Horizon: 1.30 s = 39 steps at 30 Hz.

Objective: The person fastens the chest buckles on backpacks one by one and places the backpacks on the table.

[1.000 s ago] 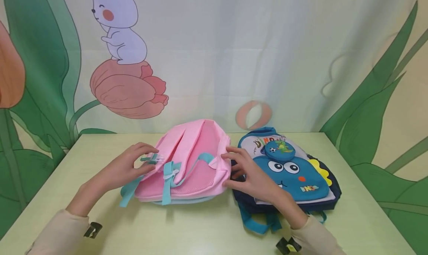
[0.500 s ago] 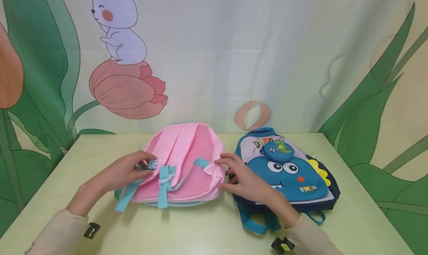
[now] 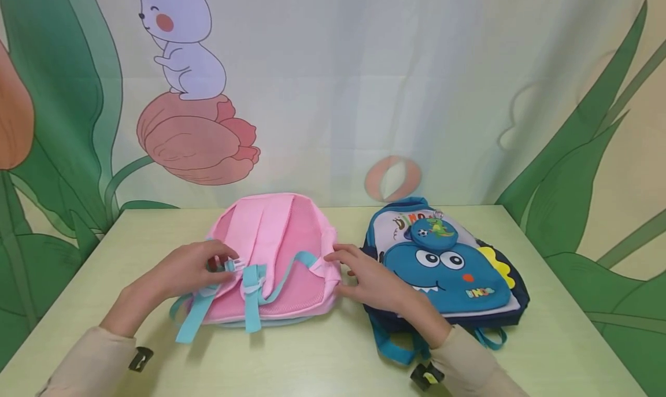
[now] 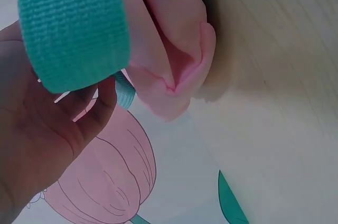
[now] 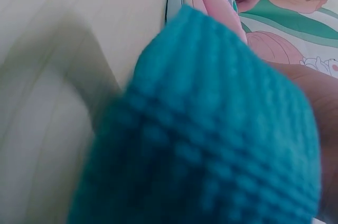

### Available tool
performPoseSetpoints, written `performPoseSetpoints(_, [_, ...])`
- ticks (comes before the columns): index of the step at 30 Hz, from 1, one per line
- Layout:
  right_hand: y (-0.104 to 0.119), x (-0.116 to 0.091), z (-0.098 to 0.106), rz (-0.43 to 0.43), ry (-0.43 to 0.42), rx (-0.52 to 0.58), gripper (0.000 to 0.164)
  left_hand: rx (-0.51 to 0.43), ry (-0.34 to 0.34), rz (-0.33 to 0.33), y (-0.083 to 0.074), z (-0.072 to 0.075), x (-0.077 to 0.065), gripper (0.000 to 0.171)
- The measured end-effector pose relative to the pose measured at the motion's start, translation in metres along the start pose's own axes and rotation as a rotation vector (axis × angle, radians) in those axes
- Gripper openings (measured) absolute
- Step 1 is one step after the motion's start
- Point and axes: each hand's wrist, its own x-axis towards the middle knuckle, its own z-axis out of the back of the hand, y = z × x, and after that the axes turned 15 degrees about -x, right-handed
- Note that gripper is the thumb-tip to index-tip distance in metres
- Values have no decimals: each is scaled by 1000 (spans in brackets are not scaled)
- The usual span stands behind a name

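A pink child's backpack (image 3: 306, 229) lies on the table with its straps and mesh back facing up. Pale teal webbing (image 3: 252, 313) hangs over its lower edge. My left hand (image 3: 188, 270) grips its left side, thumb and fingers around a small white and teal buckle (image 3: 235, 264). On the opposite side, my right hand (image 3: 370, 280) pinches the edge beside the lower strap tab. In the left wrist view, a loop of teal webbing (image 4: 74, 28) covers part of the fingers. A blurred teal strap (image 5: 211, 123) hides most of the right hand in its wrist view.
A blue dinosaur backpack (image 3: 455, 284) with a round blue pouch (image 3: 435, 234) lies front up at right, partly under my right forearm. Its strap loop (image 3: 395, 351) extends toward the table's front. A printed curtain (image 3: 312, 96) hangs behind the pale table (image 3: 291, 362).
Both hands have shifted left with the pink backpack, which has come down flatter on the table. The left fingers have closed in around the buckle. The blue backpack stays put.
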Motion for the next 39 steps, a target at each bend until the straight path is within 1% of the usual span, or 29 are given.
performPoseSetpoints(3, [2, 2, -1, 4, 5, -42, 52, 20, 0, 17, 0, -1, -1, 37])
performPoseSetpoints(6, [3, 3, -1, 10, 5, -76, 51, 42, -13, 20, 0, -2, -3, 35])
performPoseSetpoints(11, [1, 3, -3, 17, -2, -98, 51, 62, -44, 25, -1, -6, -2, 33])
performPoseSetpoints(17, [1, 2, -1, 6, -11, -128, 50, 59, -70, 71, -2, -11, -4, 35])
performPoseSetpoints(22, [5, 3, 2, -5, -58, -156, 46, 34, -82, 82, -1, -10, -9, 34])
performPoseSetpoints(30, [24, 14, 7, 84, -135, -131, 37, 3, -72, 76, 4, -6, -14, 38])
performPoseSetpoints(34, [37, 24, 9, 150, -173, -110, 31, 3, -67, 76, 5, -5, -13, 38])
performPoseSetpoints(39, [54, 37, 8, 204, -199, -111, 29, -11, -83, 88, 8, -4, -13, 35])
